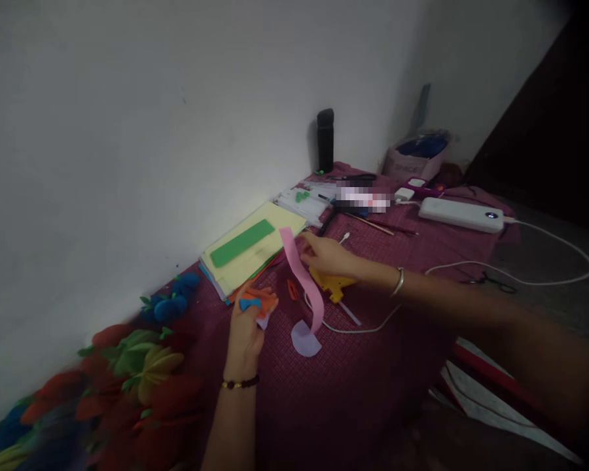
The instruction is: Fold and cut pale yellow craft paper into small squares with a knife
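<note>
- Gripping orange pc [266, 303] + blue pc [249, 305] in L hand [246, 327] w/ fingers curled.
- Bending fingers of R hand [325, 254] partway nr. pink strip [302, 276], at L hand's 2 o'clock; can't tell if pinching it.
- Nr. yellow glue gun [334, 286], at R hand's 6 o'clock.

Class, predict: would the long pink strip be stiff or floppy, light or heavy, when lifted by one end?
The pink strip would probably flop, since it bends in a curve along its length. It is likely light, as it looks thin and narrow.
</note>
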Tool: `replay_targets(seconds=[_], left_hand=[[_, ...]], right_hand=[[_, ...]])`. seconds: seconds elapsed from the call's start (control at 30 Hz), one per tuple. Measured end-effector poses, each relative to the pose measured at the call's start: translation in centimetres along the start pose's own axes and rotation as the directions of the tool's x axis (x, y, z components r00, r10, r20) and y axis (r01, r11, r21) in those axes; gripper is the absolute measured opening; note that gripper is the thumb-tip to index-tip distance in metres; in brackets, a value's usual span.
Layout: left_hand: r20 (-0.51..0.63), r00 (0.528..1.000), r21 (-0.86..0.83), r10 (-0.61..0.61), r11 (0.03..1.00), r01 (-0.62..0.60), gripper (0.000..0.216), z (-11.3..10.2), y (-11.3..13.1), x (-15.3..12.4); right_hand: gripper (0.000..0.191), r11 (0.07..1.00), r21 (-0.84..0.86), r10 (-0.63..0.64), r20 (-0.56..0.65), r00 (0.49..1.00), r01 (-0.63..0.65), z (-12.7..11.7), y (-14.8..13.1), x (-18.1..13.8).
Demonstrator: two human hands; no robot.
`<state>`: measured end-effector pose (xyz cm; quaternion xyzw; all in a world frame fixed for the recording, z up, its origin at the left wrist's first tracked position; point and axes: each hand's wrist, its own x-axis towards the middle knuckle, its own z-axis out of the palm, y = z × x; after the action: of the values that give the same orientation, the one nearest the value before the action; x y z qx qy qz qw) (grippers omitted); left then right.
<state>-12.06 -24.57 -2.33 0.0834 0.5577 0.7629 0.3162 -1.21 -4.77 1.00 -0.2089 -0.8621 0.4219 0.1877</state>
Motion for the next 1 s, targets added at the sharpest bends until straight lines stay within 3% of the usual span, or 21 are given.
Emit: replay_targets(seconds=[0.07, 0.13, 0.23, 0.3, 0.37, 0.47, 0.57, 0.73, 0.9, 1.0], left_hand=[[-0.001, 0.999, 0.019, 0.048, 0.999, -0.048, 0.063, 0.6, 0.1, -0.4], [-0.011, 0.994, 0.081, 0.107, 0.991, -0.105, 0.061, 1.3, 0.0, -0.8], [-0.001, 0.983, 0.17, 0.184, 0.969, -0.181, 0.05, 1.9, -0.4, -1.3], [0.023, 0.987, 0.169, 0.16, 0.972, -0.161, 0.038, 2.0, -0.4, -1.4], [0.045, 0.996, 0.136, 0.078, 0.987, -0.083, 0.032, 1.6, -0.2, -1.2], [0.05, 0.999, 0.095, 0.001, 0.995, -0.006, 0.036, 0.9, 0.5, -0.8], [0.025, 1.0, 0.108, -0.003, 0.994, 0.0, 0.035, 0.5, 0.9, -0.4], [-0.004, 1.0, 0.104, 0.026, 0.994, -0.025, 0.031, 0.2, 0.5, 0.1], [-0.122, 0.989, 0.073, 0.084, 0.994, -0.075, 0.028, -0.7, 0.4, 1.1], [-0.145, 0.985, 0.05, 0.099, 0.994, -0.093, 0.03, -1.1, 0.4, 1.4]], right_hand=[[0.048, 0.98, -0.117, -0.17, -0.092, 0.981, 0.159, 0.8, -1.0, -0.7], [0.048, 0.97, -0.055, -0.239, -0.014, 0.971, 0.238, 1.9, -2.0, -1.6], [0.034, 0.967, 0.049, -0.255, 0.099, 0.962, 0.251, 3.8, -2.8, -2.7], [0.02, 0.971, 0.131, -0.211, 0.073, 0.975, 0.2, 4.9, -2.4, -2.8], [0.021, 0.932, 0.355, -0.101, 0.063, 0.993, 0.072, 5.7, -1.4, -2.4], [0.031, 0.731, 0.669, 0.029, 0.165, 0.986, -0.133, 6.2, 0.2, -1.9], [0.038, 0.652, 0.732, 0.061, 0.207, 0.976, -0.196, 6.4, 1.1, -1.8], [0.038, 0.671, 0.723, 0.037, 0.188, 0.982, -0.163, 6.1, 1.7, -1.7], [0.021, 0.777, 0.625, 0.091, 0.004, 0.996, -0.074, 5.2, 2.3, -1.0], [0.011, 0.874, 0.485, 0.045, -0.135, 0.99, 0.027, 4.7, 2.4, -0.9]])
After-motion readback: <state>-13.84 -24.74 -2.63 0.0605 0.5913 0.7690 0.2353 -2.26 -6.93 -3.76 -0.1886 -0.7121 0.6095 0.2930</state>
